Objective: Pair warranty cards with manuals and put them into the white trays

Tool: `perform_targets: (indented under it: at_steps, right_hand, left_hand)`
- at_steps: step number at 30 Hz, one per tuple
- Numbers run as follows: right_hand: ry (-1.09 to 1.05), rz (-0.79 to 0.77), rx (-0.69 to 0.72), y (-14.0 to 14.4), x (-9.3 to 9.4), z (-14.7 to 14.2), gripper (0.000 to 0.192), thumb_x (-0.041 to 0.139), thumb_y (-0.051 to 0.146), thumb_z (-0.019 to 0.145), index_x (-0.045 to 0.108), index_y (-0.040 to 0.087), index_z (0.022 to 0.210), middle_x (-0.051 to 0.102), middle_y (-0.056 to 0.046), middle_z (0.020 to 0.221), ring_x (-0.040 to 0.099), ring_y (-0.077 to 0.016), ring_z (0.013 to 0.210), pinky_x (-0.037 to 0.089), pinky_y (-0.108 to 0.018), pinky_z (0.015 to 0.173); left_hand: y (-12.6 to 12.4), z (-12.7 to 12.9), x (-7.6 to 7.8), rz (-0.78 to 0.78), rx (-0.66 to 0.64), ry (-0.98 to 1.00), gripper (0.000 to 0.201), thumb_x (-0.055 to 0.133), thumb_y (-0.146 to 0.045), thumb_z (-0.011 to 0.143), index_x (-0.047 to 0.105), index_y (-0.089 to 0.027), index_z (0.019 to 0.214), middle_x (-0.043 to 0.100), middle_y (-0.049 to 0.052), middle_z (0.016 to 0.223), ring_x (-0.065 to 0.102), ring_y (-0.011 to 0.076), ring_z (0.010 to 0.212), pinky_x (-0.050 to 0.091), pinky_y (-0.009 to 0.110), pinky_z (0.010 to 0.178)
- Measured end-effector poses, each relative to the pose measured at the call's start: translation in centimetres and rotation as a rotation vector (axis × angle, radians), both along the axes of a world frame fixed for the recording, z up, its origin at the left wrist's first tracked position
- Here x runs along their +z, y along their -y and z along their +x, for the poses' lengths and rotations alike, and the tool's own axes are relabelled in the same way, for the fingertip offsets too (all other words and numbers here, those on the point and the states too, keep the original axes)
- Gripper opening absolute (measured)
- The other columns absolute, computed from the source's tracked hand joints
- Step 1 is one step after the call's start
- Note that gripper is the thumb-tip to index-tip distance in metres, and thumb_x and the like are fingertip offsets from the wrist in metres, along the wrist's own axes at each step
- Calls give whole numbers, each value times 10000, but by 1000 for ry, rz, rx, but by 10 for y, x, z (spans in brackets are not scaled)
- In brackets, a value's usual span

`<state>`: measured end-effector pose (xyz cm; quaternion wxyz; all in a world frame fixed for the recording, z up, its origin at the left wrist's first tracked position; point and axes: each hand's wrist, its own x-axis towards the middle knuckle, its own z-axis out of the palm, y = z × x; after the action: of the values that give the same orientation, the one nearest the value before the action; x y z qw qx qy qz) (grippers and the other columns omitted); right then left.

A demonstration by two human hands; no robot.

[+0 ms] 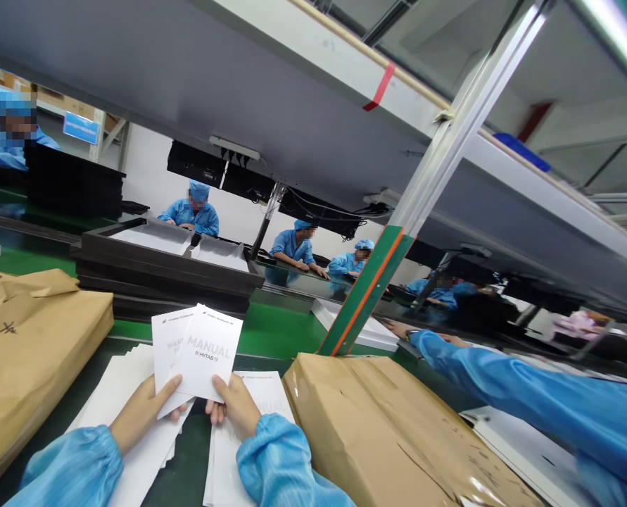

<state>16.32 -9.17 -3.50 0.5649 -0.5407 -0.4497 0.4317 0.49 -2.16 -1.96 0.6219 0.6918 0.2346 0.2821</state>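
Before me, two white printed leaflets are held up, partly overlapping. The front one is a manual [207,355] with "MANUAL" and "HYTAB" on its cover; behind it, to the left, is a leaflet [166,338] whose lettering looks like "WARR...". My left hand [147,408] pinches their left side, thumb in front. My right hand [239,405] grips the lower right corner of the manual between thumb and fingers. Under my left forearm lies a fanned stack of white leaflets [115,384]. A stack of manuals [271,394] sits beneath my right hand, partly covered by it.
Brown paper-wrapped packages flank me, one left [33,352], one right [371,415]. Black trays [165,282] are stacked ahead. A slanting post [369,296] stands beside white boxes [355,327]. A co-worker's blue sleeve [508,387] reaches in from the right. A shelf [292,105] hangs overhead.
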Motion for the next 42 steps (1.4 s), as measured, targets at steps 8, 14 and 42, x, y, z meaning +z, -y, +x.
perform_targets:
  at_steps: [8, 14, 42]
  right_hand:
    - [-5, 15, 9, 1, 1, 0, 520, 463, 537, 664, 446, 64, 880, 509, 5, 418, 435, -67, 293, 256, -131, 252]
    - [1, 21, 18, 0, 0, 1, 512, 458, 531, 673, 448, 62, 880, 508, 5, 420, 440, -68, 297, 264, -127, 251]
    - [10, 41, 38, -1, -1, 2, 481, 461, 506, 689, 455, 62, 875, 503, 9, 422, 446, -68, 299, 270, -121, 244]
  left_hand:
    - [1, 0, 1, -7, -5, 6, 359, 380, -464, 709, 496, -134, 627, 555, 26, 544, 485, 135, 473, 377, 230, 483]
    - [4, -2, 7, 18, 25, -27, 394, 356, -479, 716, 499, -134, 590, 520, 13, 463, 470, 134, 455, 368, 227, 481]
    - [3, -1, 1, 57, 18, -42, 388, 357, -471, 712, 506, -133, 593, 544, 20, 489, 481, 136, 457, 374, 223, 480]
